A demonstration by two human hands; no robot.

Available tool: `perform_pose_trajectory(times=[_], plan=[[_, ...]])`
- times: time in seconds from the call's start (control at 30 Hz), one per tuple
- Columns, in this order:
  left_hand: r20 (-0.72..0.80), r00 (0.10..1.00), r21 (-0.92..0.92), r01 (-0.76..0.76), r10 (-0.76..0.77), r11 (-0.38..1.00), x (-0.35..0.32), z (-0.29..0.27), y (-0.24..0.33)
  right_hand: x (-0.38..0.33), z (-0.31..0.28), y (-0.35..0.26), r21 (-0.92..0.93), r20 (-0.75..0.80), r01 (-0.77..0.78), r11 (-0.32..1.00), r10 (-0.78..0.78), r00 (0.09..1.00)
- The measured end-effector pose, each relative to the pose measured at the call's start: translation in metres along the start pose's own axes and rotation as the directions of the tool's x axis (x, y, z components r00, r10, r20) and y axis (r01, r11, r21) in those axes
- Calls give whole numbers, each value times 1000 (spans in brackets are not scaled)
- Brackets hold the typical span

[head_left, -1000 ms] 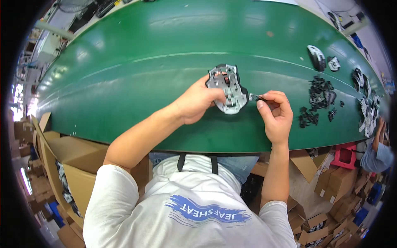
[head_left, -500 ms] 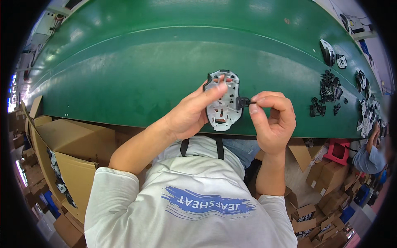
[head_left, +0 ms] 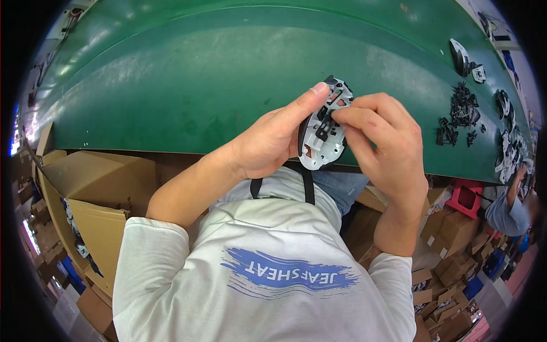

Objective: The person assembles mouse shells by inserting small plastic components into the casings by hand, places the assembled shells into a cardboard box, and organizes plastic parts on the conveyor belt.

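As seen from above, note a wide green table (head_left: 228, 91) spanning the view, with an open cardboard box (head_left: 102, 171) below its near edge at left. At far right on the table, note a loose pile of black parts (head_left: 464, 108). Find the left hand (head_left: 265, 139) closed on a white mouse shell (head_left: 330, 150), with thumb along its upper left rim and fingers mostly hidden behind. Locate the shell between both hands, at the near table edge, with open inside facing up. Find the right hand (head_left: 390, 139) at the shell's right side, with bent fingers reaching over the rim beside a small black part (head_left: 323, 129) inside. Cannot tell whether pinched there or merely touched.
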State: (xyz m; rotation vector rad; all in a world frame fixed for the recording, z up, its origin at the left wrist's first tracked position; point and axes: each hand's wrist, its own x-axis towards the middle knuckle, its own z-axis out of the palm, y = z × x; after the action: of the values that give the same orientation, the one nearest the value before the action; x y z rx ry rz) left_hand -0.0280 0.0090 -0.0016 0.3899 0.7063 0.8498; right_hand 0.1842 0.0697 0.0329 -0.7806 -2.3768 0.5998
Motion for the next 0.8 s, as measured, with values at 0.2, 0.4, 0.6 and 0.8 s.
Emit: perform_pose_trajectory(times=[0.2,0.4,0.6,0.8], plan=[[-1,999,-43,-46,46,998,-7,6,-1,-5,11,-12,10,-88,28,1000,-27,996],[-30,997,159,-68,74,985,-13,10,-1,-8,22,-12,-43,-237,25,999,-35,971],[-56,988,220,-127,142,967,-13,17,-4,-11,24,-15,-65,-237,19,998,-34,971],[-9,984,194,-175,180,965,-11,18,-10,-11,22,-24,-146,-255,-36,989,-2,967]])
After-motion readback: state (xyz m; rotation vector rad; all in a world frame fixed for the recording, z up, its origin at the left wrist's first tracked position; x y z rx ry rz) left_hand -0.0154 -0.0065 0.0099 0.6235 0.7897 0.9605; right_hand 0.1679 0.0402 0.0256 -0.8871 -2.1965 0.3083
